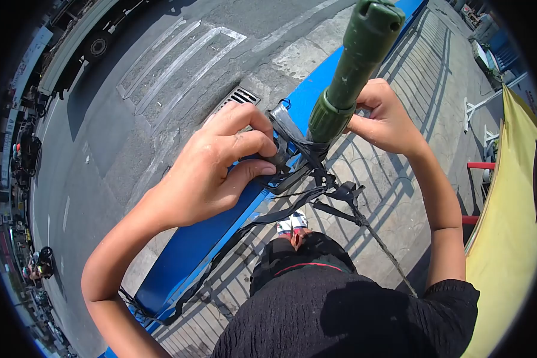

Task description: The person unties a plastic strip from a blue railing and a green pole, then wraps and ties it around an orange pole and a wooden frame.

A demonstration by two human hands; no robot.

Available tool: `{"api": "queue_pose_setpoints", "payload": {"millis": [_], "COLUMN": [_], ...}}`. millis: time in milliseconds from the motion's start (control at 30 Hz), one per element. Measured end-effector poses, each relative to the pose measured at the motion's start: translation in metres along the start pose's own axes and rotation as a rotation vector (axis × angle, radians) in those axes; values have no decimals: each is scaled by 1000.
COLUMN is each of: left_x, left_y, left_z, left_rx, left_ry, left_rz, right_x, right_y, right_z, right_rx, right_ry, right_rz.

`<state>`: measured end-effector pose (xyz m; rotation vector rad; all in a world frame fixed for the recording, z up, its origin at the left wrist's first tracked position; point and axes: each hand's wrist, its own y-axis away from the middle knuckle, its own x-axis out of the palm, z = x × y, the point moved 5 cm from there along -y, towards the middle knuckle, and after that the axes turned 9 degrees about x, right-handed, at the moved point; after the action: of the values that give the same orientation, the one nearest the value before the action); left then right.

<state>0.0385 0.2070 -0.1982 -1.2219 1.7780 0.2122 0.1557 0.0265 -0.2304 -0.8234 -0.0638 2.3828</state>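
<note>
A dark green ribbed pole (355, 71) rises toward me beside a blue metal beam (209, 238). Black strips (319, 164) are wound and knotted around the pole's lower part and the beam. My left hand (227, 158) is closed, thumb and fingers pinching a bunched dark strip (278, 160) against the beam, left of the pole. On the pole's other side is my right hand (385, 116), its fingers curled and partly hidden behind the pole; what they hold, if anything, I cannot see. A loose black strip (244, 227) trails down along the beam.
A thin cord (388, 253) runs from the knots down to the right. Yellow cloth (501, 238) hangs at the right. Beyond the beam lie a street with a drain grate (241, 96) and a large truck (80, 45). Fence shadows cross the pavement.
</note>
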Motion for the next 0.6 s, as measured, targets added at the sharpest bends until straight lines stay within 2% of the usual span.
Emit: {"api": "queue_pose_setpoints", "payload": {"millis": [67,133,200,233,333,400,600], "left_x": [-9,-25,-57,-64,-75,-62,-17], "left_y": [18,44,53,59,68,55,23], "left_z": [10,7,-15,-19,-6,-1,10], "left_rx": [-174,-1,18,-5,-329,-261,-57], "left_ry": [461,986,1076,1037,381,22,-18], "left_rz": [-101,-218,-130,-131,-125,-84,-70], "right_x": [-2,-8,-12,-14,-7,9,64], "right_y": [7,16,28,32,39,42,16], "right_z": [-1,-5,-7,-3,32,56,86], "right_rx": [76,104,184,184,-5,-72,-74], "right_ry": [-125,-116,-97,-92,218,264,242], "right_rz": [-11,-21,-32,-33,-4,-61,-156]}}
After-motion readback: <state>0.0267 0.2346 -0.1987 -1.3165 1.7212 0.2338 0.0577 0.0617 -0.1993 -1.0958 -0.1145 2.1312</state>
